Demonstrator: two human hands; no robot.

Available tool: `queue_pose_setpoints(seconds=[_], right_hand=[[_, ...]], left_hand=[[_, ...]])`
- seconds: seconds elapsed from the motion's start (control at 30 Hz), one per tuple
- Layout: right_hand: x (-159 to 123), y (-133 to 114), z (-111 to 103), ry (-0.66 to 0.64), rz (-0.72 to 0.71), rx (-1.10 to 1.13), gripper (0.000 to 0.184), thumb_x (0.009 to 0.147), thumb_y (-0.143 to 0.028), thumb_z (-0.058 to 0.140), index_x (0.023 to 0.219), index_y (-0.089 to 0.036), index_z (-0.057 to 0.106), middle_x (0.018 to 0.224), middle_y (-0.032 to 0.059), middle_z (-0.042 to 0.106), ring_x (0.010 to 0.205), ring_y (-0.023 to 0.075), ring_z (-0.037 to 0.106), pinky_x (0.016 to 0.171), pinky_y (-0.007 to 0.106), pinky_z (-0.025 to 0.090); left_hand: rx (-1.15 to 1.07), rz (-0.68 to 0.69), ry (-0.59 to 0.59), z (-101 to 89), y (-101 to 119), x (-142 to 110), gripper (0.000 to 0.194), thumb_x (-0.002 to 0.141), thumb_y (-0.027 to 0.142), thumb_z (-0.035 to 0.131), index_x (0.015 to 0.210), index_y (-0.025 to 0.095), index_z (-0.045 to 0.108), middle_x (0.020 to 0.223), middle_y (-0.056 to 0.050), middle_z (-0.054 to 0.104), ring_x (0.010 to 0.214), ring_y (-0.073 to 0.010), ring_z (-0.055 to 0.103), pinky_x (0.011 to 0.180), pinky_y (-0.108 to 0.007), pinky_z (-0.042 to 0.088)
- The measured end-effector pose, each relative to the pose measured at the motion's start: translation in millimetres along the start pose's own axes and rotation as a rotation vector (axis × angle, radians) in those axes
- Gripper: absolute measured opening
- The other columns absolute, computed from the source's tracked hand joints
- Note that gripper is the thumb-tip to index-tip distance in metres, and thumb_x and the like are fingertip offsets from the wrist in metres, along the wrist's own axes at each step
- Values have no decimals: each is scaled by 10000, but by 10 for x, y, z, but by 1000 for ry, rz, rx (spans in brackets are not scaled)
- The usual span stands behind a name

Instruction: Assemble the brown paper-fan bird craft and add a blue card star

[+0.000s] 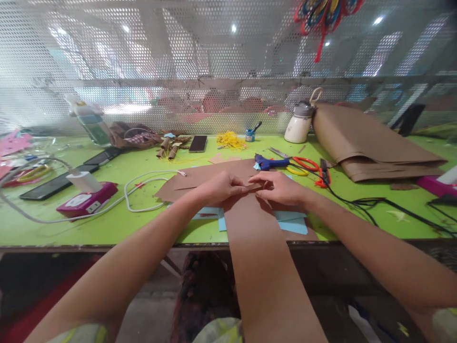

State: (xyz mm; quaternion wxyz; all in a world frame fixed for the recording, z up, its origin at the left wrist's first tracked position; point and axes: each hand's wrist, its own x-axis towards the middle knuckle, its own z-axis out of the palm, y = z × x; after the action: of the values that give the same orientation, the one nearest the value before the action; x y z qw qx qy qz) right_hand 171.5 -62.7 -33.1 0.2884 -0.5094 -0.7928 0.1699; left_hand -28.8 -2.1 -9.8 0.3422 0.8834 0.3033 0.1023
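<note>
A long strip of brown paper (260,257) runs from the tabletop over the front edge towards my body. My left hand (226,186) pinches its far end, and my right hand (276,186) grips the same end close by on the right. The end looks folded or rolled between my fingertips, though the fingers partly hide it. Beneath my hands lie more brown paper sheets (189,180) and light blue paper pieces (293,223). Just beyond my right hand rests a blue glue gun (269,163).
Orange-handled scissors (305,163) lie past the glue gun. Folded brown paper (371,143) and a white bottle (299,125) stand back right. Yellow string (230,140), a phone (198,144) and a small blue jar (250,135) sit behind. A purple power socket (87,200) with a white cable (126,195) is left.
</note>
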Motion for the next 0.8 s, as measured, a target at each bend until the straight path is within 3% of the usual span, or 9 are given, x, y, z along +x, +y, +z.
queue_pose_setpoints(seconds=[0.17, 0.33, 0.47, 0.63, 0.8], right_hand=[[26, -2, 52, -7, 73, 142, 282, 772, -416, 604, 860, -162, 689, 732, 16, 644, 657, 140, 533, 566, 246, 377], [45, 102, 107, -18, 205, 498, 260, 725, -418, 659, 747, -160, 631, 634, -5, 593, 565, 113, 497, 523, 238, 368], [40, 93, 118, 17, 229, 676, 268, 679, -394, 713, 679, -152, 599, 559, -21, 545, 505, 90, 445, 473, 228, 328], [38, 74, 100, 37, 235, 675, 288, 653, -403, 732, 651, -140, 614, 504, -36, 507, 454, 71, 391, 435, 222, 282], [42, 105, 76, 2, 177, 573, 275, 714, -416, 675, 720, -143, 642, 572, -13, 576, 510, 97, 476, 496, 234, 358]], left_hand=[[-5, 52, 30, 18, -4, 15, 342, 772, 416, 543, 768, 112, 701, 575, 20, 498, 558, -85, 380, 498, -190, 283], [-29, 35, 32, 36, -23, 35, 333, 768, 402, 551, 821, 112, 705, 641, 6, 575, 587, -99, 439, 530, -197, 330], [-15, 48, 50, 36, -6, 31, 330, 768, 402, 553, 793, 104, 693, 630, 5, 556, 580, -97, 432, 522, -201, 324], [0, 68, 75, 36, 18, 9, 339, 761, 427, 556, 687, 109, 646, 550, 30, 457, 528, -79, 360, 471, -196, 266], [-24, 93, 85, 56, 18, 9, 346, 768, 421, 552, 632, 106, 598, 536, 39, 398, 522, -70, 322, 462, -196, 230]])
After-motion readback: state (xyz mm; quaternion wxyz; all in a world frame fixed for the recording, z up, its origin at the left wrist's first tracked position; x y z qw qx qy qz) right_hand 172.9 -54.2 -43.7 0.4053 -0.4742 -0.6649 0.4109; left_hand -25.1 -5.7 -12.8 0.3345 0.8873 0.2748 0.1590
